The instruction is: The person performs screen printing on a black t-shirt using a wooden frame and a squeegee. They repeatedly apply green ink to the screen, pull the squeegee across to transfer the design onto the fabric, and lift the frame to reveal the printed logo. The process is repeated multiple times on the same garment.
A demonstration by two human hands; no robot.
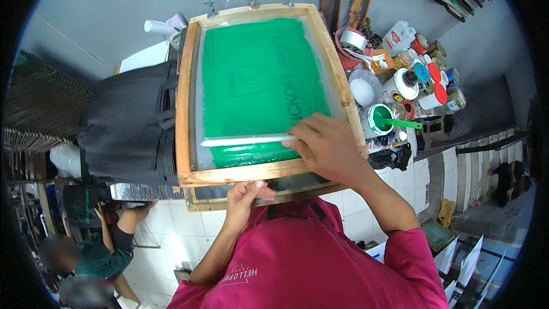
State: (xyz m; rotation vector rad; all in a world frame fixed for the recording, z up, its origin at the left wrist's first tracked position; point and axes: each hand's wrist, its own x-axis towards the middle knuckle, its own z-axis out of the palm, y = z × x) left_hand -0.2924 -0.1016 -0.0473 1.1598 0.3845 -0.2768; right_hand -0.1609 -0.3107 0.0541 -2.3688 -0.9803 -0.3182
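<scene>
A wooden-framed printing screen [184,109] lies before me, its mesh covered in green ink [257,40] with a faint shield outline and lettering showing through. My right hand [327,146] is closed on the right end of a long pale squeegee [246,139], which lies across the near part of the mesh. Wet, glossy ink shows on the near side of the squeegee. At the frame's near rail, my left hand [245,199] is closed with thumb and fingers against its lower edge. Below that rail, part of a dark board [303,183] shows.
Black fabric bags [128,120] are stacked at the left. On the right stand several jars and tubs, among them an ink tub [372,126] holding a green-handled spatula [405,123]. Metal hinge clamps [251,1] line the screen's far edge. Another person [94,252] sits at lower left.
</scene>
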